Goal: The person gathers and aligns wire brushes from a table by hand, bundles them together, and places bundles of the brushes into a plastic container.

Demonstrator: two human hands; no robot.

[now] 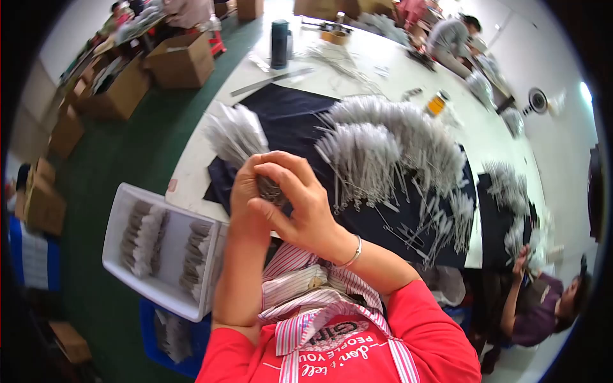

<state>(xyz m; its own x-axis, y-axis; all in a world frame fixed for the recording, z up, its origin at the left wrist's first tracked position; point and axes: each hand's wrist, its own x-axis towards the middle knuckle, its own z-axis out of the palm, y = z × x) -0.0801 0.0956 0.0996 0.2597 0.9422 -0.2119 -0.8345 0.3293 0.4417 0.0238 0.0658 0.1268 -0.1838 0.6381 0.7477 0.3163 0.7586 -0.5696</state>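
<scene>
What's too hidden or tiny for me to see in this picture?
In the head view:
Middle of the held bundle: behind left hand and right hand.
Part of blue bin: covered by white bin.
Any print on yellow bottle: too small.
Some shirt letters: covered by apron.

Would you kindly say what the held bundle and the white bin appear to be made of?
Held bundle: whitish, translucent tops, perhaps plastic bristles or sleeves; thin grey ends, possibly metal, given their dull sheen. White bin: probably smooth moulded plastic, judging by its rounded corners.

The white table (pixel 408 67) bears dark cloth (pixel 287 105) — also ruler (pixel 271 82) and flask (pixel 279 45).
</scene>
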